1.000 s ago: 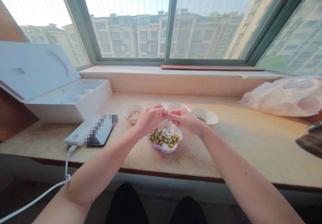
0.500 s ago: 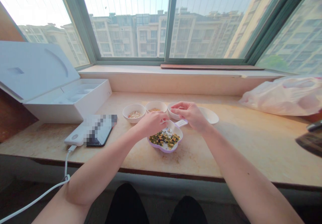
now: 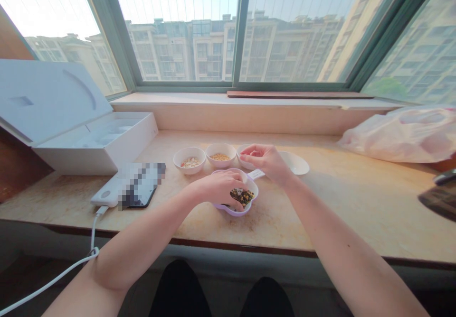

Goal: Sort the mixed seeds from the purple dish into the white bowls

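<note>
My left hand (image 3: 223, 189) reaches into a purple-rimmed white dish (image 3: 236, 213), thumb and fingers apart over mixed beans (image 3: 245, 196) in dark, green and yellow tones. The hand hides the dish's left side. My right hand (image 3: 264, 161) hovers at the right-hand small white bowl (image 3: 243, 149), fingertips pinched together; anything between them is too small to tell. That bowl is partly covered by the hand. Beside it stand a white bowl (image 3: 221, 164) of yellow grains (image 3: 220, 157) and another white bowl (image 3: 188, 171) of pale flat pieces (image 3: 191, 162).
A white plate (image 3: 301, 165) lies behind my right wrist, and a white handle or label (image 3: 256, 174) juts from the dish. At left are an open white box (image 3: 131, 139), a power bank (image 3: 107, 192) with cable and a phone (image 3: 147, 194). A plastic bag (image 3: 402, 136) rests at right.
My left hand has lowered into the dish and its fingers have spread, uncovering the middle bowl. The right hand stays by the right-hand bowl, almost unmoved.
</note>
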